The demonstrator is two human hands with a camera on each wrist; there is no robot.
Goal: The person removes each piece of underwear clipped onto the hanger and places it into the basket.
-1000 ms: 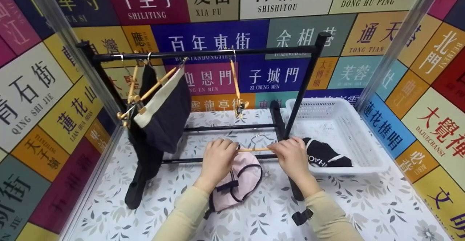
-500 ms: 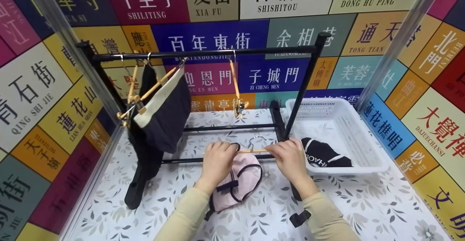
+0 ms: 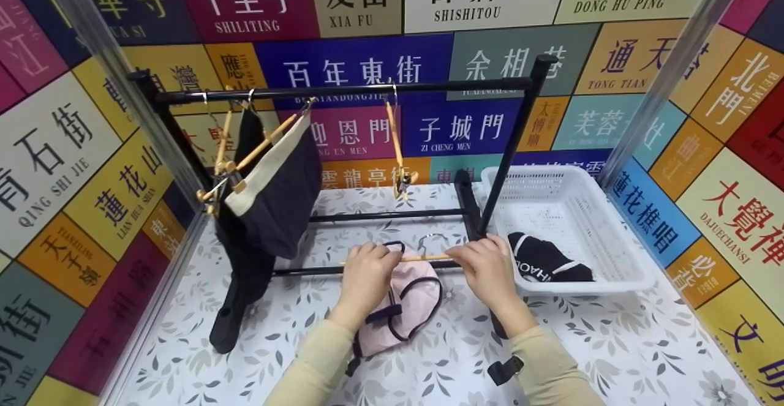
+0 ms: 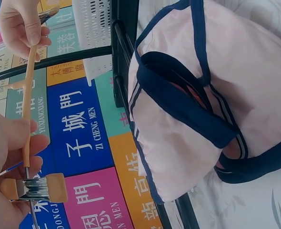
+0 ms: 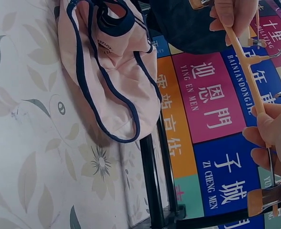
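Note:
Both hands hold a wooden clip hanger (image 3: 432,258) level between them, its metal hook pointing away. My left hand (image 3: 369,274) grips one end of the bar, beside a clip (image 4: 33,188) in the left wrist view. The other end is in my right hand (image 3: 490,269), with a second clip (image 5: 268,199) beneath those fingers in the right wrist view. Below the hanger, a pink garment with navy trim (image 3: 419,299) lies bunched on the table, apart from the clips.
A black rack (image 3: 453,86) stands behind the hands. On its left hang clip hangers with dark clothes (image 3: 282,191); one bare clip hanger (image 3: 395,139) hangs mid-rail. At right, a white basket (image 3: 634,271) contains a black garment with white lettering (image 3: 548,259). Printed panels surround the floral tabletop (image 3: 441,369).
The hanger has dipped slightly toward the table. My right hand has shifted a little left along with it; the pink garment stays in place.

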